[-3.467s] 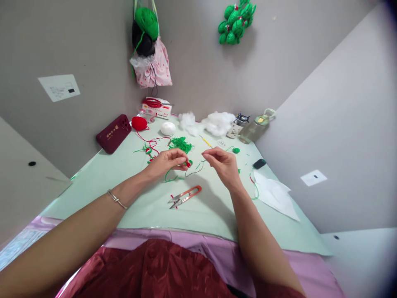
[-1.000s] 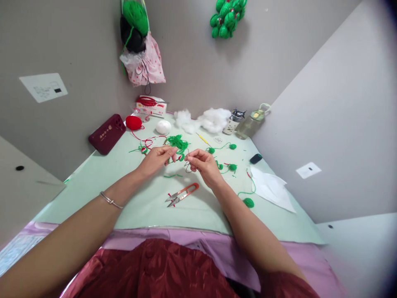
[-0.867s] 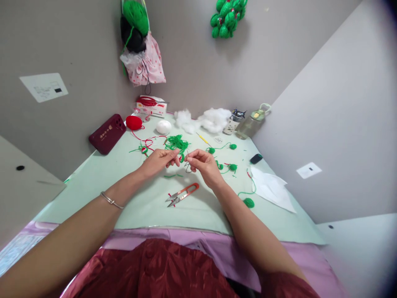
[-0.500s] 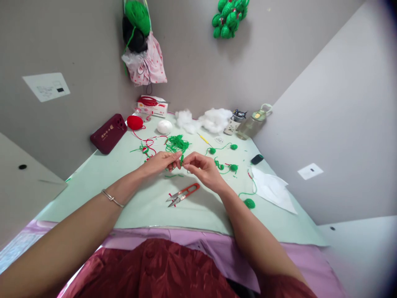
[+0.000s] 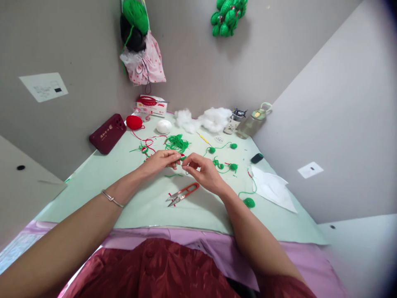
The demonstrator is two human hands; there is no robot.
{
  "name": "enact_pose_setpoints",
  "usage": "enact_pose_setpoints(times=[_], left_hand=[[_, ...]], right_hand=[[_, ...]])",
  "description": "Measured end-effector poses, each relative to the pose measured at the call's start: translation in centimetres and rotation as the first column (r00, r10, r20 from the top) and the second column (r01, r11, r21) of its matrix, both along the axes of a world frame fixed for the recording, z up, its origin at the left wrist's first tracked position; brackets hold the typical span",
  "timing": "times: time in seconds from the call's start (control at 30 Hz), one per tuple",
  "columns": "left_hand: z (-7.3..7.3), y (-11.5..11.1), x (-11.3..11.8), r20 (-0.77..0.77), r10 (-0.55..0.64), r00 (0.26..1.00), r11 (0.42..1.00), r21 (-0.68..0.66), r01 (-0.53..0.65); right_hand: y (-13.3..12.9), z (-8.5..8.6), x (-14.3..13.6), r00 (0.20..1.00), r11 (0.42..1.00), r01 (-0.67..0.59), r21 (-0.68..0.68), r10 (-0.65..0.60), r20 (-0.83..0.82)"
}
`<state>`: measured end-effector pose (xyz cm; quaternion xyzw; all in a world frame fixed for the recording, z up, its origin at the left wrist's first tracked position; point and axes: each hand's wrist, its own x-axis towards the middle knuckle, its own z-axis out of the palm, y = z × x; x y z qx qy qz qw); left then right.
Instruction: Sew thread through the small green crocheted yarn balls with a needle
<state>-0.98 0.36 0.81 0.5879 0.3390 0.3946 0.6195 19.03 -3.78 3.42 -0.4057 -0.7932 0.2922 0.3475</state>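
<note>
Between thumb and fingers, my left hand (image 5: 166,160) pinches a small green-and-red crocheted piece (image 5: 182,157) above the middle of the table. Close on its right, my right hand (image 5: 200,167) has thumb and forefinger pinched together; what they hold is too small to make out. Just beyond the hands lies a tangle of green yarn (image 5: 177,143). Orange-handled thread snips (image 5: 183,194) lie nearer to me with their blades apart. Several small green crocheted balls with yarn tails, one a green ball (image 5: 233,167), rest to the right.
Along the back stand white stuffing (image 5: 216,119), a pen cup (image 5: 233,123) and a bottle (image 5: 254,120). A red yarn ball (image 5: 134,122) and a dark red phone (image 5: 108,133) are at left. A yellow-handled crochet hook (image 5: 204,138) lies mid-table. White paper (image 5: 273,188) is at right.
The piece in my left hand has turned, so that red now shows along with the green. My hands have barely shifted, and the view has moved slightly.
</note>
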Motion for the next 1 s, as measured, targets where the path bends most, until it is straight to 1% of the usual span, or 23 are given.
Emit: enact_pose_setpoints(times=[0.13,0.2,0.3,0.37,0.43,0.53,0.67,0.8,0.93,1.0], left_hand=[[-0.4,0.5,-0.3,0.013,0.096,0.995,0.995,0.006,-0.096],[-0.5,0.6,-0.5,0.020,0.135,0.991,0.990,0.032,-0.135],[-0.2,0.5,-0.5,-0.015,0.151,0.988,0.985,0.082,-0.149],[0.0,0.3,-0.5,-0.067,0.149,0.987,0.984,0.104,-0.142],[0.2,0.0,-0.3,-0.119,0.150,0.981,0.982,0.130,-0.134],[0.1,-0.1,-0.2,-0.160,0.154,0.975,0.976,0.181,-0.124],[-0.5,-0.1,-0.2,-0.180,0.122,0.976,0.967,0.242,-0.076],[-0.9,0.0,0.0,-0.171,0.115,0.979,0.967,0.245,-0.071],[-0.7,-0.2,0.2,-0.123,0.106,0.987,0.965,0.252,-0.072],[-0.5,-0.4,0.3,-0.132,0.107,0.985,0.963,0.260,-0.070]], right_hand=[[0.2,0.2,0.2,0.997,0.997,0.051,-0.054,-0.053,-0.051],[0.4,0.3,0.3,0.992,0.997,0.080,-0.025,-0.082,-0.091],[0.7,0.1,0.7,0.980,0.980,0.175,0.091,-0.164,-0.110],[0.9,-0.1,1.0,0.972,0.953,0.235,0.192,-0.227,-0.063],[1.0,-0.4,1.1,0.961,0.918,0.262,0.299,-0.277,0.010],[0.9,-0.6,1.2,0.936,0.872,0.255,0.419,-0.331,0.118],[0.7,-0.7,1.1,0.897,0.838,0.238,0.491,-0.384,0.221],[0.7,-0.7,1.2,0.875,0.841,0.206,0.499,-0.387,0.291],[0.8,-0.5,1.3,0.859,0.847,0.181,0.500,-0.384,0.338],[0.7,-0.4,1.3,0.853,0.849,0.170,0.500,-0.381,0.357]])
